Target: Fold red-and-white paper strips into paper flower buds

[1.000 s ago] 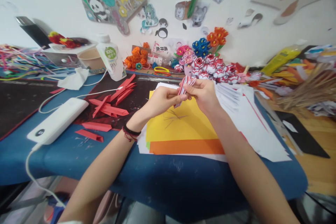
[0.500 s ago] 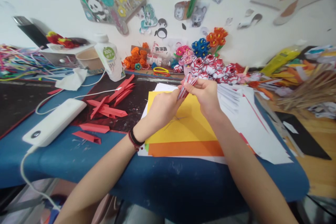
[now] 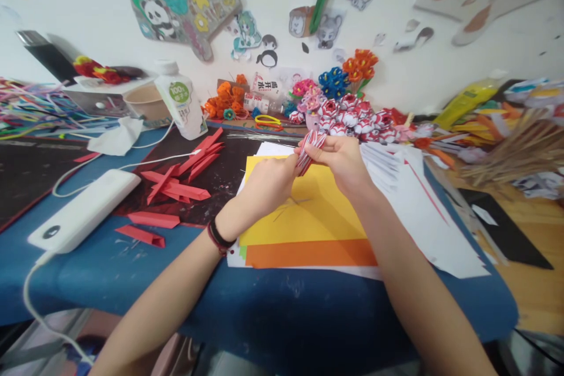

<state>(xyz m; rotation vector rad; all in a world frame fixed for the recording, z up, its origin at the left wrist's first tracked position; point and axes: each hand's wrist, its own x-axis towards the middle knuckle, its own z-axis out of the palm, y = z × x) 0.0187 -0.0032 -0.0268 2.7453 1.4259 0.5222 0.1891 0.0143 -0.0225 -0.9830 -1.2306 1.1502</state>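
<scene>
A red-and-white striped folded paper piece [image 3: 310,151] is held up between both hands above the yellow sheet [image 3: 324,211]. My left hand [image 3: 274,183] grips its lower left side with closed fingers. My right hand [image 3: 346,163] pinches it from the right, thumb in front. An orange sheet [image 3: 308,254] shows under the yellow one, on a stack of white paper. Thin wires [image 3: 293,201] lie on the yellow sheet. Several red folded paper strips [image 3: 180,188] lie to the left on a dark mat.
A white power bank [image 3: 86,210] with a cable lies at the left, and a white bottle [image 3: 183,103] stands behind the strips. Red-and-white paper flowers [image 3: 352,113] fill the back. Yellow-handled scissors [image 3: 268,121] lie beside them. White sheets [image 3: 436,229] spread to the right.
The view has shifted slightly. Both hands still hold the striped piece, which has turned a little between the fingers.
</scene>
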